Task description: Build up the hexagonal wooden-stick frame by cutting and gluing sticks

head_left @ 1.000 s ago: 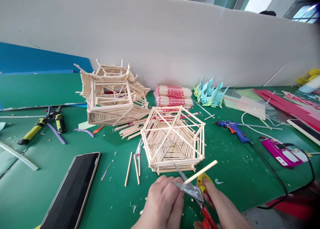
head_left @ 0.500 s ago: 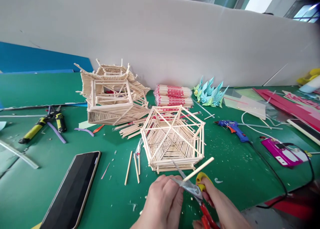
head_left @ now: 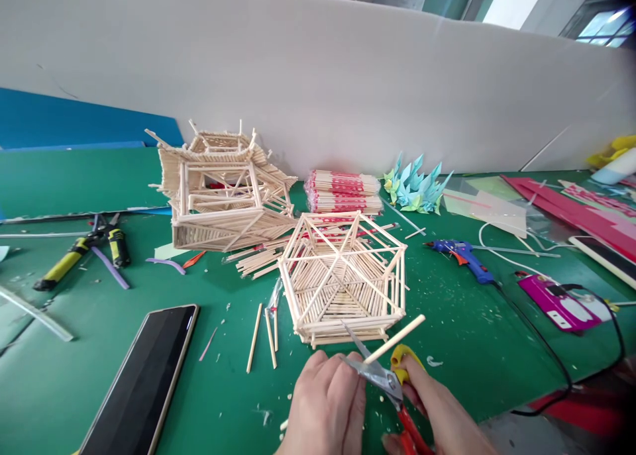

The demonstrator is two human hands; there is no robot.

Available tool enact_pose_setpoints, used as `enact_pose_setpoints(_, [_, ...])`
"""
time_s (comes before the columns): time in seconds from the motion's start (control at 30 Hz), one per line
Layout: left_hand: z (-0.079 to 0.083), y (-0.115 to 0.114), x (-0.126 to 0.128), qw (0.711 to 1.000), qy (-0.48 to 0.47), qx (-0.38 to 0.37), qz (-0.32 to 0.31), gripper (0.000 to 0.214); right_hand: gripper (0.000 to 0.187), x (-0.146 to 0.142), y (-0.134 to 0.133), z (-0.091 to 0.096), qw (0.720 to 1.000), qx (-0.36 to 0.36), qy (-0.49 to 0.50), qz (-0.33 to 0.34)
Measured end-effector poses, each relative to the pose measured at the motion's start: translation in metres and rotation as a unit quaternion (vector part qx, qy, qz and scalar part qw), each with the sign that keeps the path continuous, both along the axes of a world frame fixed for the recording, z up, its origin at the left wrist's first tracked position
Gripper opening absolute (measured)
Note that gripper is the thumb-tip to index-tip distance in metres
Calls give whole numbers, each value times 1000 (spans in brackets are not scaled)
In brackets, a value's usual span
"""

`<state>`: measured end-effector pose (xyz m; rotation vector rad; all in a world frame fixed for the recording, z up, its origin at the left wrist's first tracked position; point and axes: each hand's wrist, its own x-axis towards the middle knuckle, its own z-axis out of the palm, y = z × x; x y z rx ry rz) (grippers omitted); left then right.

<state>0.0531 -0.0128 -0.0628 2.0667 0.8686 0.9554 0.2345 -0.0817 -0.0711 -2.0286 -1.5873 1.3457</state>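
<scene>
My right hand (head_left: 430, 402) grips scissors (head_left: 382, 379) with red and yellow handles. Their blades stand apart around a pale wooden stick (head_left: 397, 338), which slants up to the right. My left hand (head_left: 328, 399) is closed at the stick's lower end, close to the blades; its fingertips are partly hidden. Just beyond the blades sits a six-sided frame (head_left: 342, 283) built of sticks, with spokes across its top. Behind it to the left is a larger stick-built model (head_left: 218, 190) with roof-like edges. Short cut sticks (head_left: 254, 338) lie left of the frame.
A phone (head_left: 144, 379) lies at front left, with yellow-handled pliers (head_left: 74, 259) beyond it. Wrapped stick bundles (head_left: 342, 191) and folded blue paper (head_left: 417, 183) stand by the partition. To the right are a blue glue gun (head_left: 460, 256), its black cable, and a magenta device (head_left: 561, 303).
The view has shifted slightly. Both hands, the scissors and the stick keep nearly the same position, with the blades still apart around the stick.
</scene>
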Motion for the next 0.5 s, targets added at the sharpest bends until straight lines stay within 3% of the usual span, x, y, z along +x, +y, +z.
enact_pose_setpoints(0.03, [1, 1, 0, 1000, -3, 4, -13, 26, 83, 1, -2, -3, 1000, -4, -13, 3])
enact_pose_setpoints(0.1, [5, 4, 0, 992, -33, -94, -74, 28, 87, 4, -6, -7, 1000, -1, -15, 4])
enact_pose_setpoints(0.2, [13, 9, -3, 938, -97, -308, -125, 37, 81, 6, -10, -8, 1000, 13, 19, 3])
enact_pose_setpoints(0.27, [16, 9, -3, 901, -125, -393, -131, 42, 80, 8, -12, -7, 1000, 12, 26, 8])
enact_pose_setpoints(0.33, [17, 5, -3, 901, -140, -396, -111, 40, 81, 12, -12, -8, 1000, 26, 3, 12])
enact_pose_setpoints(0.4, [16, 0, -2, 929, -149, -333, -67, 33, 73, 18, -10, -13, 995, 84, -42, 23])
enact_pose_setpoints(0.5, [14, -8, 0, 961, -156, -228, -14, 23, 36, 27, -1, -21, 979, 179, -88, 44])
